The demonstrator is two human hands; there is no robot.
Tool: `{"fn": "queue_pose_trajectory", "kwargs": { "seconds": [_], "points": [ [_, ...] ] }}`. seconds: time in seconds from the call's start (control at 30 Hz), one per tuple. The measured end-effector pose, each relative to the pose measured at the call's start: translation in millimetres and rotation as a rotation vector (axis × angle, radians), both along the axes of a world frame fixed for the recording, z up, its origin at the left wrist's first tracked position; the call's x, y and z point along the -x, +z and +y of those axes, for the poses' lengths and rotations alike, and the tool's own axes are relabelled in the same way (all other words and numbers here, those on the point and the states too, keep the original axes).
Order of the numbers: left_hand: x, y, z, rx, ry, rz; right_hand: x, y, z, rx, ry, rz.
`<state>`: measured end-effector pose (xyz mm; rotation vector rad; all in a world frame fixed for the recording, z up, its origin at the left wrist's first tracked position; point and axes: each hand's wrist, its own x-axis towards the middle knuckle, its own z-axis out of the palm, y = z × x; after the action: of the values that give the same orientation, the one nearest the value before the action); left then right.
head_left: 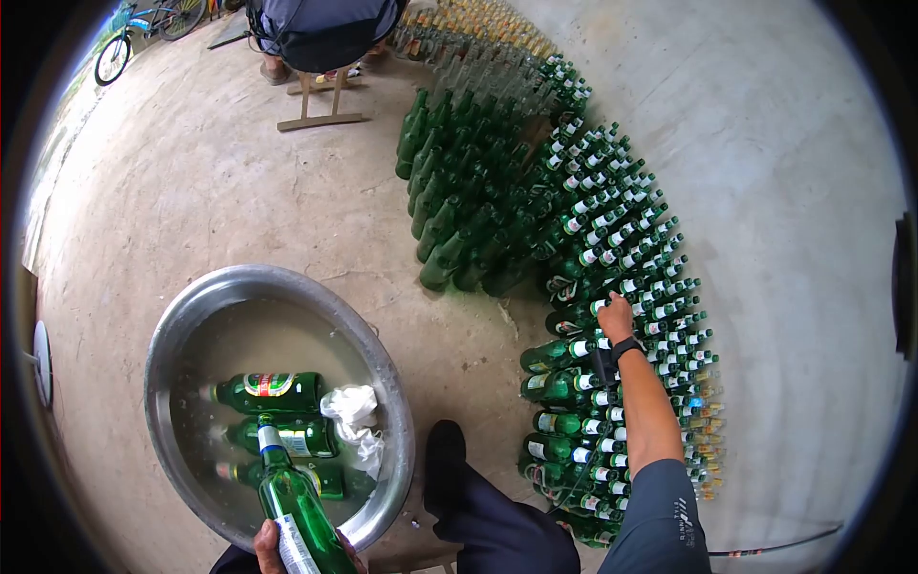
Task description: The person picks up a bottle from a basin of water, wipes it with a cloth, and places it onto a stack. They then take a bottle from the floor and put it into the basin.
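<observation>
My left hand (268, 548) is wrapped round the body of a green glass beer bottle (295, 507), its neck tilted up over a wide metal basin (163, 383). In the basin's cloudy water lie several green bottles (301, 392), one with a red and white label. A crumpled white cloth (352, 407) rests beside them, against the right wall. Out to the right, my right hand (615, 318) is closed at the neck of a green bottle (571, 318) among rows of standing bottles. Its fingertips are partly hidden. A dark band circles my right wrist.
Unlabelled green bottles (445, 258) stand in a block ahead, with clear bottles (488, 72) behind. White-necked bottles (655, 249) fill a curved band on the right. A seated person (325, 29) on a wooden stool (325, 121) and a bicycle (113, 59) are farther off.
</observation>
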<state>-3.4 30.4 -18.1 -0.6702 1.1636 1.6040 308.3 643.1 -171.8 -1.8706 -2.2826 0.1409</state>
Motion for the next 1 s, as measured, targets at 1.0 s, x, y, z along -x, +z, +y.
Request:
{"fn": "queue_pose_trajectory", "kwargs": {
  "seconds": [1.0],
  "points": [
    [7, 49, 9, -0.190, -0.006, 0.248, 59, -3, -67, -0.134, 0.339, -0.020]
  ]
}}
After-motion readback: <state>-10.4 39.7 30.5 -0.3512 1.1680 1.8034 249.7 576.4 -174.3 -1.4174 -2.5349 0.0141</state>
